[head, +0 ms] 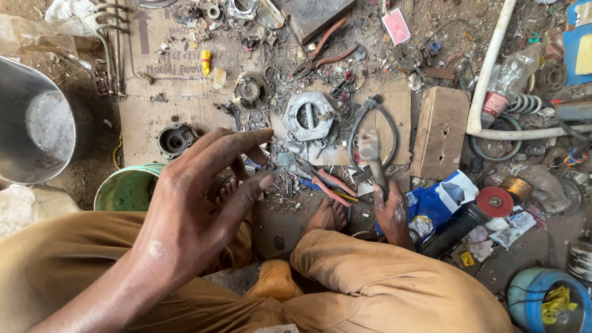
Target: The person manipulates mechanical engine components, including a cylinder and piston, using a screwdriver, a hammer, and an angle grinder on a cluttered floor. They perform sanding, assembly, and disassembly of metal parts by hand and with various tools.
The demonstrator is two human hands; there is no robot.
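A flattened cardboard sheet (185, 108) covers the dirt floor (80, 86) from 10 to 1 o'clock, strewn with small metal scraps. At 9 o'clock stands a big steel pot (31, 123), and just below it toward 8 o'clock a green bucket (126, 191) peeks from behind the knee. A white pipe (487, 74) bends across 2 o'clock, with a wooden block (439, 132) beside it. At 4 o'clock lies an angle grinder (475, 216) with a red disc, partly on a blue-and-white bag (441, 197).

The left hand (197, 209) is raised in front of the camera at 8 o'clock, fingers spread apart and loosely bent, holding nothing. The right hand (393, 216) sits near 5 o'clock, closed around the handle of a hammer (372, 154), whose head is blurred and points toward 12 o'clock.

Near the centre a grey hexagonal metal housing (308, 115) rests on the cardboard, just left of the hammer head. Orange-handled pliers (324, 182) lie between the bare feet, below the housing.
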